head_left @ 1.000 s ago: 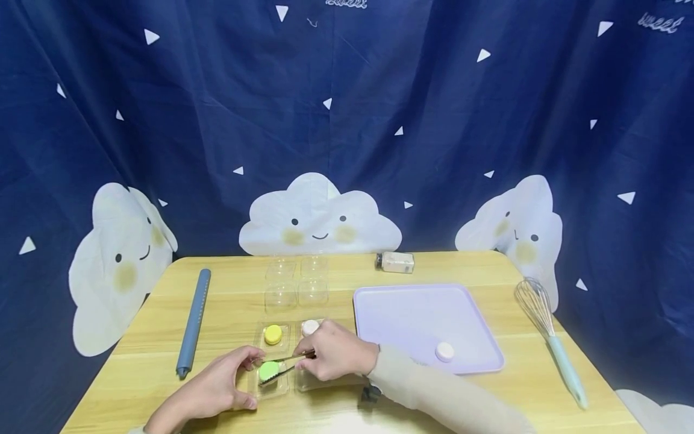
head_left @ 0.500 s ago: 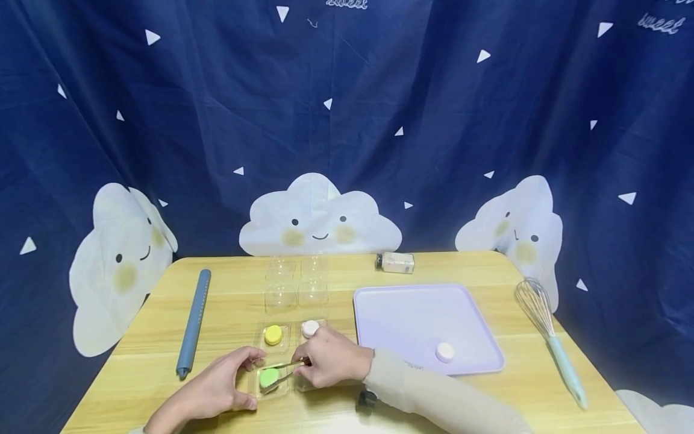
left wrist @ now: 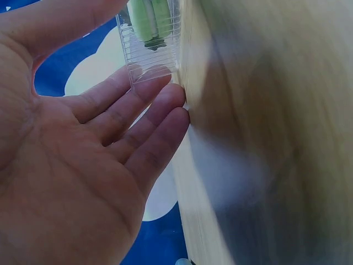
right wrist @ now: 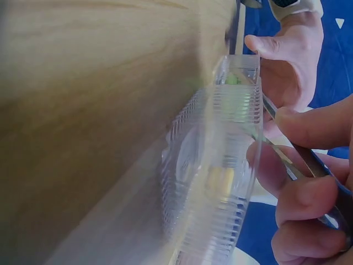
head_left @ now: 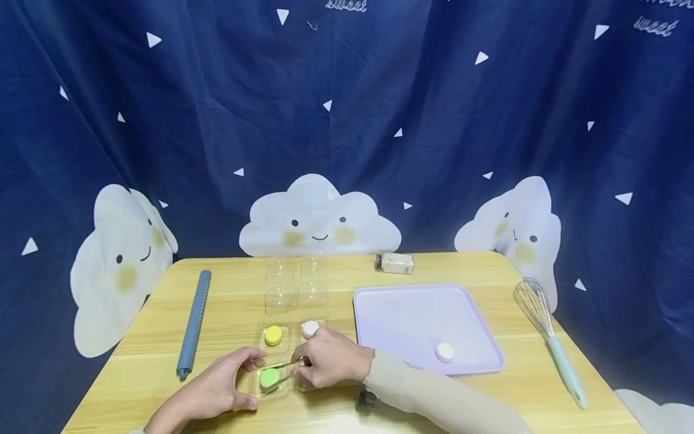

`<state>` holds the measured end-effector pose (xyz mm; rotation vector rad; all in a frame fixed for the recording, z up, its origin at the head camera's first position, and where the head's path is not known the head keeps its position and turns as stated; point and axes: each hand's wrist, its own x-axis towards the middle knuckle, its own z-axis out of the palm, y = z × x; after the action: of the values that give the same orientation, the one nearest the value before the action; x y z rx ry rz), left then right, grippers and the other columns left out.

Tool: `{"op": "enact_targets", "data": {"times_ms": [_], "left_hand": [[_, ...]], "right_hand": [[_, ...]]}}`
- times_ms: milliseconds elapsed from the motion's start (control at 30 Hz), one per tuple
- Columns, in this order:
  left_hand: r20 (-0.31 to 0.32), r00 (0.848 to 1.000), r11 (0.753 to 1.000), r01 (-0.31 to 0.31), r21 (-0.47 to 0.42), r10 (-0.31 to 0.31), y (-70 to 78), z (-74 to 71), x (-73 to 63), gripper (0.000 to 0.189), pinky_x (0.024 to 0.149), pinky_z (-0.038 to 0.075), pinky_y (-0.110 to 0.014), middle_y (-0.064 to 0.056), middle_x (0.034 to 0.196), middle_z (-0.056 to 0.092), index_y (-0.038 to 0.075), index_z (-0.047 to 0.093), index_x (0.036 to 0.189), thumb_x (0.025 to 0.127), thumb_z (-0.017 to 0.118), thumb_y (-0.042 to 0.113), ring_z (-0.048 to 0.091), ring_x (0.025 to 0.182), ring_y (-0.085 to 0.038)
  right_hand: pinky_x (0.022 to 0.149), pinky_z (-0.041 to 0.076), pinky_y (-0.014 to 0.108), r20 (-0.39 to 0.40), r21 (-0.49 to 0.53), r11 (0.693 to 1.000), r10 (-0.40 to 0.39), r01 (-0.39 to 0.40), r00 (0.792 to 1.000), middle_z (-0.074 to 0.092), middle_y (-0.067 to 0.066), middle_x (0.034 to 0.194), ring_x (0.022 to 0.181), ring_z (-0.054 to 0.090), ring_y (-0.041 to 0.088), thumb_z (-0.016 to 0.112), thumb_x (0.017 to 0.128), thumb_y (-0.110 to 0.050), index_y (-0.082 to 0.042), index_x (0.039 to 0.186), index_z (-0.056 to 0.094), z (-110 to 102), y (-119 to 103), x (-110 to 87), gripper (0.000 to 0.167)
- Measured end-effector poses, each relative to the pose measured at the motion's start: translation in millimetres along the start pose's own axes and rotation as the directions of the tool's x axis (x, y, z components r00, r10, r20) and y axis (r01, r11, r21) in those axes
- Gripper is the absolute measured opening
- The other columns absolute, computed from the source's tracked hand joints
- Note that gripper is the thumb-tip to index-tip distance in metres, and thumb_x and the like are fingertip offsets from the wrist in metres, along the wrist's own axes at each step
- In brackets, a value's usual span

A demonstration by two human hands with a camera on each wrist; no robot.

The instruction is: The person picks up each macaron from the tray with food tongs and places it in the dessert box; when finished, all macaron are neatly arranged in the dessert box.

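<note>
A clear plastic tray (head_left: 285, 346) with compartments lies at the table's front. In its front left compartment sits a green macaron (head_left: 269, 378). My right hand (head_left: 333, 358) grips metal tongs (head_left: 287, 364), whose two arms are spread on either side of that macaron; contact cannot be made out. A yellow macaron (head_left: 273, 335) sits in the back left compartment, a pale one (head_left: 310, 328) in the back right. The right hand partly hides the front right compartment. My left hand (head_left: 222, 383) steadies the tray's left side, its fingers (left wrist: 157, 138) extended and touching the plastic wall.
A clear lid (head_left: 297, 295) lies behind the tray. To the right is a lilac tray (head_left: 417, 325) bearing one white macaron (head_left: 445, 352). A blue rolling pin (head_left: 194, 322) lies at left, a whisk (head_left: 553, 343) at far right, a small jar (head_left: 396, 263) at the back.
My right hand has shifted slightly toward the table's front edge, and the green macaron sits a little nearer to me. The tongs have spread away from it. My left hand stays in place.
</note>
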<state>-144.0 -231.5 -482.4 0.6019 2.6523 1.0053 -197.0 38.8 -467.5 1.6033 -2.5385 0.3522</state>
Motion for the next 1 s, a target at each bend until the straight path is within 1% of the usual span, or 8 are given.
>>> {"op": "enact_targets", "data": {"times_ms": [200, 267, 433, 667, 800, 1000], "left_hand": [[-0.001, 1.0, 1.0, 0.008, 0.006, -0.008, 0.5, -0.5, 0.2, 0.078, 0.089, 0.054, -0.026, 0.004, 0.121, 0.065, 0.015, 0.057, 0.134, 0.069, 0.091, 0.041, 0.06, 0.106, -0.014], [0.0, 1.0, 1.0, 0.011, 0.005, -0.011, 0.9, -0.8, 0.3, 0.078, 0.089, 0.054, -0.027, 0.003, 0.121, 0.064, 0.015, 0.057, 0.134, 0.069, 0.091, 0.041, 0.06, 0.106, -0.015], [0.001, 1.0, 1.0, 0.007, -0.002, -0.007, 1.3, -0.8, 0.3, 0.078, 0.089, 0.054, -0.026, 0.003, 0.12, 0.064, 0.014, 0.057, 0.134, 0.069, 0.091, 0.042, 0.059, 0.106, -0.013], [0.002, 1.0, 1.0, -0.003, -0.011, 0.003, 0.2, -0.3, -0.3, 0.078, 0.09, 0.054, -0.025, 0.003, 0.12, 0.065, 0.013, 0.057, 0.134, 0.07, 0.09, 0.042, 0.06, 0.106, -0.014], [0.004, 1.0, 1.0, -0.001, -0.013, 0.001, 0.4, -0.5, -0.3, 0.078, 0.09, 0.054, -0.025, 0.002, 0.121, 0.065, 0.013, 0.057, 0.135, 0.07, 0.09, 0.042, 0.06, 0.107, -0.015], [0.002, 1.0, 1.0, -0.005, -0.011, 0.005, -0.1, -0.2, -0.3, 0.079, 0.091, 0.055, -0.026, 0.002, 0.122, 0.065, 0.012, 0.056, 0.135, 0.07, 0.09, 0.041, 0.061, 0.107, -0.016]], "right_hand": [[0.046, 0.033, 0.0, 0.015, -0.007, 1.0, 0.014, -0.014, 1.0, 0.071, -0.013, 0.07, 0.045, 0.034, -0.014, 0.075, 0.088, -0.027, -0.018, 0.098, 0.08, -1.3, -0.8, -0.6, 0.014], [0.048, 0.034, -0.001, 0.023, -0.012, 1.0, 0.024, -0.023, 0.999, 0.071, -0.013, 0.071, 0.046, 0.035, -0.014, 0.075, 0.088, -0.028, -0.018, 0.099, 0.08, -2.0, -0.9, -0.4, 0.015], [0.047, 0.034, 0.0, 0.035, -0.018, 0.999, 0.033, -0.032, 0.999, 0.07, -0.014, 0.072, 0.048, 0.037, -0.014, 0.075, 0.088, -0.027, -0.019, 0.101, 0.08, -1.8, 0.0, -0.4, 0.016], [0.05, 0.035, -0.001, 0.026, -0.024, 0.999, 0.029, -0.028, 0.999, 0.072, -0.009, 0.084, 0.058, 0.042, -0.012, 0.077, 0.087, -0.026, -0.018, 0.102, 0.079, -3.2, 2.1, -1.9, 0.017], [0.053, 0.037, -0.001, 0.023, -0.006, 1.0, 0.028, -0.027, 0.999, 0.073, -0.009, 0.086, 0.061, 0.044, -0.011, 0.077, 0.086, -0.025, -0.018, 0.102, 0.08, -5.2, 3.8, -2.8, 0.017], [0.056, 0.039, -0.002, 0.025, 0.019, 0.999, 0.03, -0.03, 0.999, 0.079, -0.009, 0.091, 0.058, 0.047, -0.014, 0.077, 0.087, -0.026, -0.018, 0.104, 0.079, -9.0, 5.7, -3.3, 0.019]]}}
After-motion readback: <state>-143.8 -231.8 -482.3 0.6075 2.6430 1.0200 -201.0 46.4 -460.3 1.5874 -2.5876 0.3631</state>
